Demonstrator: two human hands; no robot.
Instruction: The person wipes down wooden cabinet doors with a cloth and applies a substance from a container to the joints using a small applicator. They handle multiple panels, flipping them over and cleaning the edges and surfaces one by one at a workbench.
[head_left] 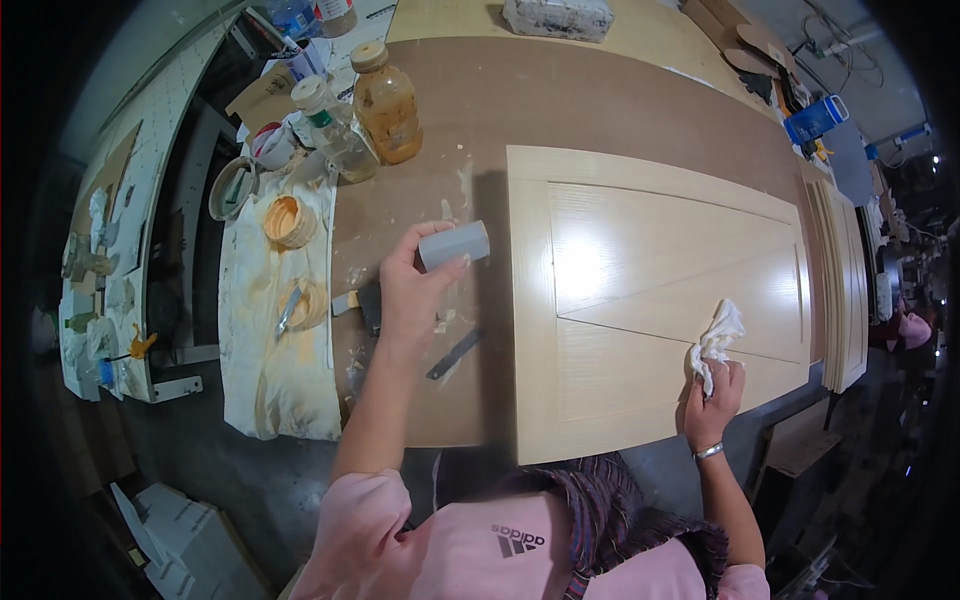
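A pale wood-grain cabinet door (640,385) with a recessed middle lies flat on the brown-topped workbench. On its near right part, my right hand (714,398) is closed around a bunched white cloth (724,325), part of which stands up above the fingers. To the door's left, my left hand (412,275) grips a grey block (455,245) between thumb and fingers, held over the bench. The block looks like a sanding block. Beneath and beside my left forearm lie a dark flat strip (455,355) and a dark tool partly hidden by the arm.
At the left, a stained white cloth (270,380) carries open tubs of orange-tan filler (290,222). Behind them stand a jar of amber liquid (388,110) and a clear bottle (340,140). More panels (840,290) stack at the right. A wrapped block (558,18) sits at the far edge.
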